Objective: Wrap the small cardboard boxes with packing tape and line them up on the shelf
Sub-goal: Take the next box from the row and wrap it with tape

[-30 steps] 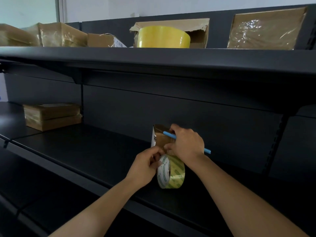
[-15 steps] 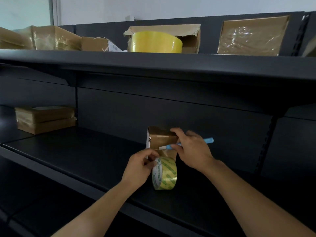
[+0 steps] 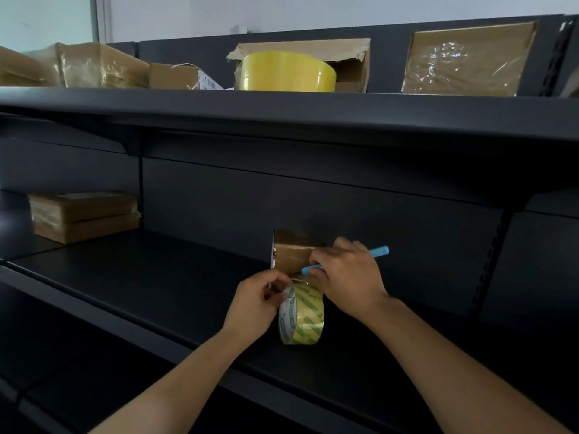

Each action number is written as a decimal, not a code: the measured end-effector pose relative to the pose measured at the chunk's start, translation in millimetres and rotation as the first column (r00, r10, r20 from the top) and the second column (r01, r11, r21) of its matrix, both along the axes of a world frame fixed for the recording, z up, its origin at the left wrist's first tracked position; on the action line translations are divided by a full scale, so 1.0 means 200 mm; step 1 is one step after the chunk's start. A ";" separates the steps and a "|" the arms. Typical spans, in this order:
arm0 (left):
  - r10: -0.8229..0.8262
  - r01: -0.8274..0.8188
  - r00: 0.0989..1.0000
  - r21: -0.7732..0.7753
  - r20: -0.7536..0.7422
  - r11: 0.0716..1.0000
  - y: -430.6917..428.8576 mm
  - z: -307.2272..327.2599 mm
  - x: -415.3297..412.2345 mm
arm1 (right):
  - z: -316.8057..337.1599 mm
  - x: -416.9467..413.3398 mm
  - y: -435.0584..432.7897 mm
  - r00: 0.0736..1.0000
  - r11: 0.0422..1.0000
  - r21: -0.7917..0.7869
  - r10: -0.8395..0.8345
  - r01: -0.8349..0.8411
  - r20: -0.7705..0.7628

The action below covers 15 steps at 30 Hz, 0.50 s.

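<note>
Left hand (image 3: 255, 303) around tape roll (image 3: 302, 317), right hand (image 3: 347, 277) around blue pen (image 3: 377, 252) at box (image 3: 291, 255).

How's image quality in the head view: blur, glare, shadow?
Head view: right hand with the blue tool is motion-blurred, left hand on the tape roll sharper; glare on the wrapped box top right; lower shelf dim, in shadow.

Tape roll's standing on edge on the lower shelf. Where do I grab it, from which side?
Probably the top rim of the tape roll, from above-left: it stands on edge, open side facing left, while the small box and the right hand holding a blue tool crowd its back and right.
</note>
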<state>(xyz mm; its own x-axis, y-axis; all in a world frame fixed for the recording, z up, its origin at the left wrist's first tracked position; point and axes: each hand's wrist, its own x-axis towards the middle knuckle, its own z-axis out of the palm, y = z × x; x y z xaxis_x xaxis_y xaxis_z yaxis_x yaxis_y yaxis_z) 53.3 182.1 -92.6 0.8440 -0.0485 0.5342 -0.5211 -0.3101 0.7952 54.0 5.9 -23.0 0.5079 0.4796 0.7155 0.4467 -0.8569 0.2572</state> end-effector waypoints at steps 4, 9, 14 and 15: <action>-0.004 0.004 1.000 0.001 -0.010 1.000 0.00 0.00 0.00 | 0.01 0.01 0.00 0.999 0.997 -0.071 -0.019 0.016 -0.031; -0.022 0.022 1.000 -0.001 -0.018 1.000 0.01 0.01 -0.01 | 0.02 0.01 -0.02 0.994 0.994 -0.102 -0.055 0.045 -0.098; -0.020 0.019 0.999 -0.037 -0.040 0.999 0.00 0.02 -0.02 | 0.04 0.00 -0.03 0.974 0.991 0.067 -0.097 0.113 -0.204; -0.018 0.016 0.999 -0.033 -0.042 0.999 0.00 0.02 -0.02 | 0.04 0.00 -0.02 0.965 0.986 0.081 -0.120 0.142 -0.234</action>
